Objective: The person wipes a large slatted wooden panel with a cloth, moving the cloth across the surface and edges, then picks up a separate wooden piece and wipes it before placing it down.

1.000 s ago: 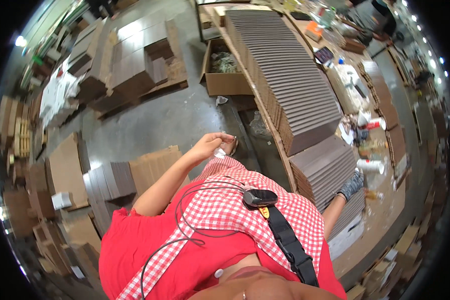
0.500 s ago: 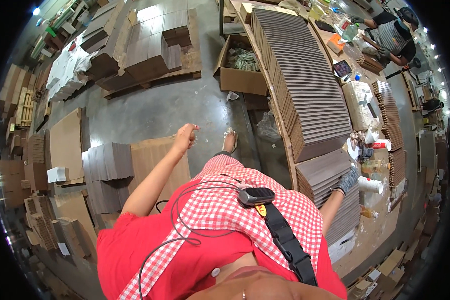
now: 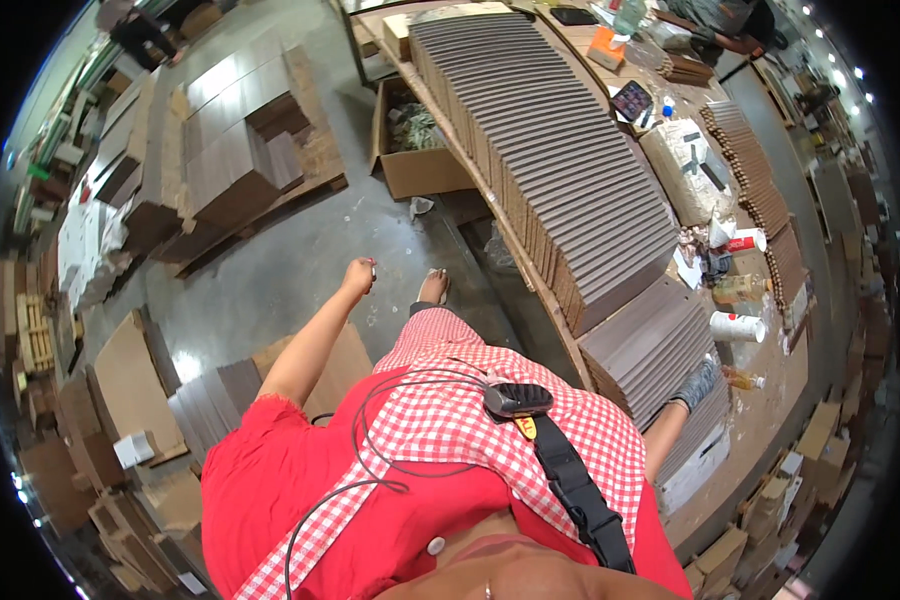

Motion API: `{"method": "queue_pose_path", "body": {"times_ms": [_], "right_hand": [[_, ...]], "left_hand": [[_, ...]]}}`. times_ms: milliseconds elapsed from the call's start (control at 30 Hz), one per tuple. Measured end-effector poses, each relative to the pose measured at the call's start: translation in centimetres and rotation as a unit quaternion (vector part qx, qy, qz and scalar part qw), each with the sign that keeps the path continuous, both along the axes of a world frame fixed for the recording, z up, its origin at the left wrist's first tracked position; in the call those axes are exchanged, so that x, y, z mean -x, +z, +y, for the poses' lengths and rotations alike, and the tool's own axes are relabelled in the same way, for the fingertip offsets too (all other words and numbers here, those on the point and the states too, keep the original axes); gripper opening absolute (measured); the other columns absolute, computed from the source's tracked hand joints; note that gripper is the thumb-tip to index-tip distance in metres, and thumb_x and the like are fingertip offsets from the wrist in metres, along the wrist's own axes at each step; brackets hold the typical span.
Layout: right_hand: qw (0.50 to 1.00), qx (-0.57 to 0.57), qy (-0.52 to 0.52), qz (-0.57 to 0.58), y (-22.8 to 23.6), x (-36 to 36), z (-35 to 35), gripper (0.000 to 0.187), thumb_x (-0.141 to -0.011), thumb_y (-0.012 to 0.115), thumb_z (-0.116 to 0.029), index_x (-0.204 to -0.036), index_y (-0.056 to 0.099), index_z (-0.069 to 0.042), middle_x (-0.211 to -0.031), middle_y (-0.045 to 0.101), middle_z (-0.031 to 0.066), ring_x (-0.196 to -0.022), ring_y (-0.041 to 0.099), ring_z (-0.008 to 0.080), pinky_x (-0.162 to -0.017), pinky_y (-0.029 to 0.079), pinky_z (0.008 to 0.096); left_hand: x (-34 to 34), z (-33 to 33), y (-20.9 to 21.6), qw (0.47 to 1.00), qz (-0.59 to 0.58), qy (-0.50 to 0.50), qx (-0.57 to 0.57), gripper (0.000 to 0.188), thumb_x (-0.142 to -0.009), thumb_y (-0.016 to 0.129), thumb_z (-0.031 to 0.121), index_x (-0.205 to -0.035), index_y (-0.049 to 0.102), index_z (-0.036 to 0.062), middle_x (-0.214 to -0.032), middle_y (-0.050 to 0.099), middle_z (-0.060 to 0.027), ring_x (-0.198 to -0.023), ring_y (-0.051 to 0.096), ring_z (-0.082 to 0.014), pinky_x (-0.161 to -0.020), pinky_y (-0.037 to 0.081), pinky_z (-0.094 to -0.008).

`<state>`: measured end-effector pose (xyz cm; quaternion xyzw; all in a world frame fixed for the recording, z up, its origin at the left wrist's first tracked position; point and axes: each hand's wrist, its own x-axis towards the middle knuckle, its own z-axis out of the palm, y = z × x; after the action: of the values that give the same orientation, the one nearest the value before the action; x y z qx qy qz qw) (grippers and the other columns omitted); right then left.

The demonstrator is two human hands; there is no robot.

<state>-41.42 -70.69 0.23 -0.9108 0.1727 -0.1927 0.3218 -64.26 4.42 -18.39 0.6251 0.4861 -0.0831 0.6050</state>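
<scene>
My left hand (image 3: 359, 276) is bare and hangs over the concrete floor, its fingers loosely curled; I see nothing in them. On the table, my right hand (image 3: 697, 384), in a dark grey glove, lies along the right part of a row of leaning grey-brown boards (image 3: 642, 338). The right fingers look stretched out and pressed on the boards, not wrapped round any. Just beyond that row, a longer, taller row of grey-brown folded boards (image 3: 560, 150) runs away along the table.
Right of the boards stand a wrapped white package (image 3: 688, 170), a white cup (image 3: 738, 327) and bottles (image 3: 740, 289). A carton (image 3: 425, 172) with scraps sits beside the table. Pallets of stacked boards (image 3: 235, 175) stand at left. A co-worker (image 3: 715, 20) is across the table.
The view has swung, so the table and pallets appear turned and shifted left. My right hand remains on the near boards; my left hand stays curled. Another person now shows at upper left.
</scene>
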Motion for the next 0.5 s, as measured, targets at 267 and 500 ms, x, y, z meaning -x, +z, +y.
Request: {"method": "queue_pose_path", "body": {"times_ms": [267, 500], "right_hand": [[0.996, 0.060, 0.034, -0.060, 3.4, 2.4, 10.5, 0.028, -0.096, 0.049, -0.017, -0.111, 0.068, -0.003, -0.111, 0.066, 0.0152, -0.104, 0.061, 0.0283, -0.094, 0.047, 0.0403], [0.982, 0.185, -0.004, -0.024, 5.6, 7.9, 28.2, 0.042, -0.089, 0.065, -0.028, -0.124, 0.060, -0.005, -0.127, 0.059, 0.0154, -0.122, 0.052, 0.0308, -0.109, 0.035, 0.0449]], "left_hand": [[-20.2, 14.5, -6.9, 0.993, -0.095, 0.055, 0.046, 0.025, -0.096, 0.048, 0.022, -0.101, 0.064, 0.0033, -0.089, 0.064, -0.0097, -0.067, 0.060, -0.0222, -0.058, 0.052, -0.0399], [-36.2, 24.5, 14.9, 0.795, 0.127, -0.043, -0.591, 0.025, -0.084, 0.071, 0.023, -0.094, 0.066, 0.0003, -0.097, 0.071, -0.0218, -0.088, 0.069, -0.0369, -0.063, 0.058, -0.0453]]}}
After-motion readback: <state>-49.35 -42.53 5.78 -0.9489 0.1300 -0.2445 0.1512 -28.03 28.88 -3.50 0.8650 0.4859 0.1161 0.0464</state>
